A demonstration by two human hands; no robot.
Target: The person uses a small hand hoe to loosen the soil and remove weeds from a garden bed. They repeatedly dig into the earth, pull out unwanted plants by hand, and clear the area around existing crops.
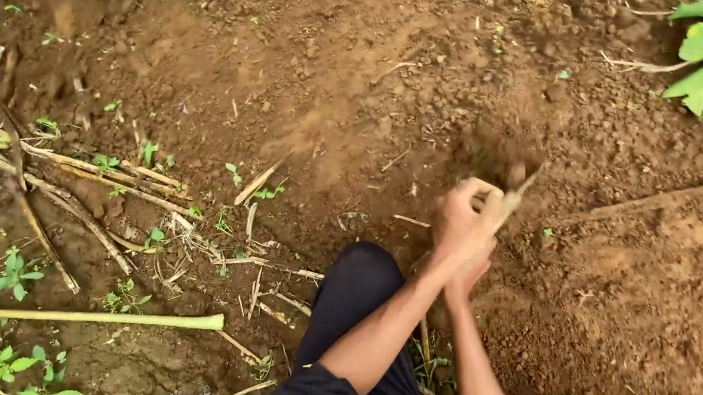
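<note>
Both hands, the left hand stacked over the right hand, have their fingers clamped round a pale tool handle so its hidden, blurred head bites the loose brown soil just beyond the dark-trousered knee
</note>
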